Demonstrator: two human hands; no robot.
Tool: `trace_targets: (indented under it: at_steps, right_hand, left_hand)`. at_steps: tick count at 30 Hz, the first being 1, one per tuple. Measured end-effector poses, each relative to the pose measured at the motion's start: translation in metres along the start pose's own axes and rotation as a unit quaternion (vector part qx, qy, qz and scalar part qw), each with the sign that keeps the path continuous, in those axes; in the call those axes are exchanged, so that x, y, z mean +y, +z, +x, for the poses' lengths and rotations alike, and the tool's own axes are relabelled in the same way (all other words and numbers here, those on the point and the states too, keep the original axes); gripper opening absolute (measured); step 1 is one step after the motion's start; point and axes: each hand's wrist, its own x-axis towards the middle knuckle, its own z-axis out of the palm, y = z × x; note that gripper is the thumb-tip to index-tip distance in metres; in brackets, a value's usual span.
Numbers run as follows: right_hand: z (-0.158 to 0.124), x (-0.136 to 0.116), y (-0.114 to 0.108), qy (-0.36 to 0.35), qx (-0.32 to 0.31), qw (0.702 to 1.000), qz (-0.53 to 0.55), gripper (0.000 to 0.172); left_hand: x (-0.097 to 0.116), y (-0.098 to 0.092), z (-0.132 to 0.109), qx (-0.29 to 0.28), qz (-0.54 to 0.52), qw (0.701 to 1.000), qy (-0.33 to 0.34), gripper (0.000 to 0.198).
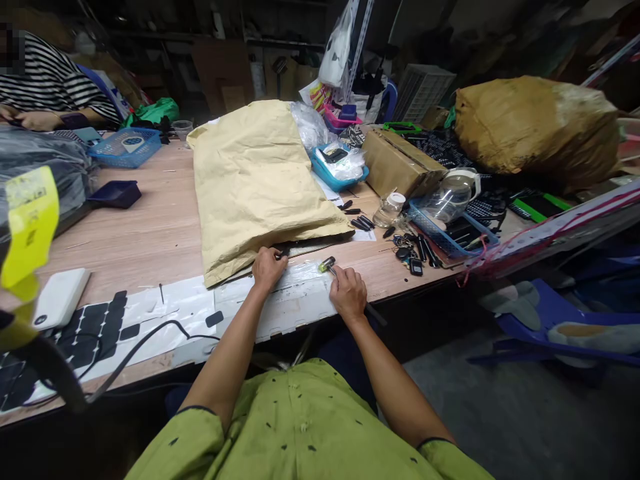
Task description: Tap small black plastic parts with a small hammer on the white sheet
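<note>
My left hand (269,269) is closed, its fingertips pinching a small black piece (282,254) whose kind I cannot make out. It rests at the front opening of a large tan paper sack (255,180) that lies on the table. My right hand (349,292) is wrapped round the handle of a small hammer (327,264), whose head has a yellowish, translucent end and points toward my left hand. Between the two hands lies clear plastic film (303,275) over a pale board (295,303) along the table's front edge.
On the left are a sheet of black stickers (103,323), a white device (61,298), a cable (150,333) and a dark tray (116,194). To the right, blue baskets (450,230), a jar (389,212), keys and black handles crowd the table. A co-worker in stripes sits far left.
</note>
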Motion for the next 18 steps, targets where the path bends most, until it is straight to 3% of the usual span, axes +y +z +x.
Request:
trace_targets:
  at_steps: [4, 8, 18]
  right_hand:
    - [0.001, -0.001, -0.001, 0.006, -0.003, 1.000, -0.002, 0.035]
    - [0.003, -0.002, -0.002, 0.010, -0.014, 1.000, -0.004, 0.036]
    - [0.005, -0.001, -0.002, 0.009, -0.009, 1.000, -0.003, 0.035]
  left_hand:
    - [-0.022, 0.001, -0.037, -0.021, -0.035, 0.993, 0.109, 0.018]
    - [-0.033, 0.007, -0.066, -0.069, -0.052, 0.984, 0.158, 0.018]
    - [-0.036, 0.018, -0.071, -0.061, -0.045, 0.981, 0.179, 0.017]
